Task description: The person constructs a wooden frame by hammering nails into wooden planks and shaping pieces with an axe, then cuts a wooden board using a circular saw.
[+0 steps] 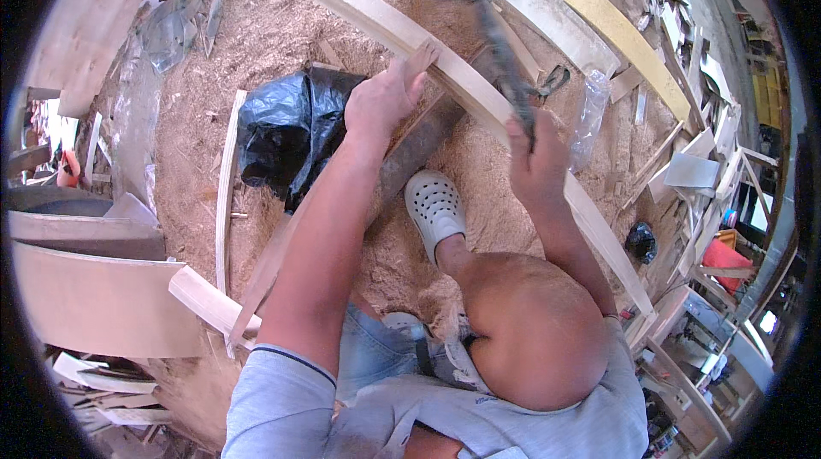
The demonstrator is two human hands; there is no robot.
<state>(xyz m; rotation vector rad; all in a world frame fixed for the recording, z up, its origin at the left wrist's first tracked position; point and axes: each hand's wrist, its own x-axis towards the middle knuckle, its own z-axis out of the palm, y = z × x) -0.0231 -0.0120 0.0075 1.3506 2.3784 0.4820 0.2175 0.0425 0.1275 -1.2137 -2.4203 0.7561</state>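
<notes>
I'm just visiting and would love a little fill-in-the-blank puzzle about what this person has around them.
1. The right hand grips a ____.
2. The left hand holds a pale strip made of ____.
3. The crumpled plastic bag near the left hand is coloured ____.
4. In the picture, the yellow board lies to the hammer's ____.

Missing words: hammer; wood; black; right.

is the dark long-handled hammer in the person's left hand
No, the right hand grips the dark long-handled hammer, while the left hand holds the long pale wooden strip.
</notes>
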